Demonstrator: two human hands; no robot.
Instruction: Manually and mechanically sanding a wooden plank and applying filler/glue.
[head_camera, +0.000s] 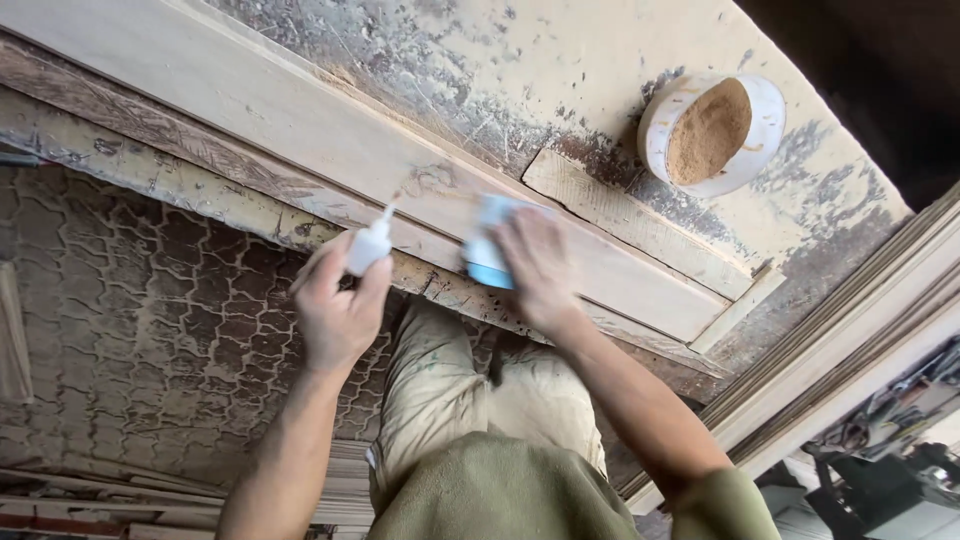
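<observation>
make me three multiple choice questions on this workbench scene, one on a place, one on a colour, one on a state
1. Where does the round white tub of brown powder sit?
A. on the bench top, beyond the long wooden plank
B. on the paved floor
C. in the left hand

2. What colour is the block under the right hand?
A. red
B. light blue
C. black

3. How is the small white squeeze bottle held?
A. lying capped on the bench
B. upside down in the tub
C. gripped in the left hand, nozzle towards the plank

Answers: 1 A, the tub rests on the scuffed bench behind the plank; 2 B, the light blue block shows beside the fingers; 3 C, the fingers wrap the bottle and its tip points at the wood.
</observation>
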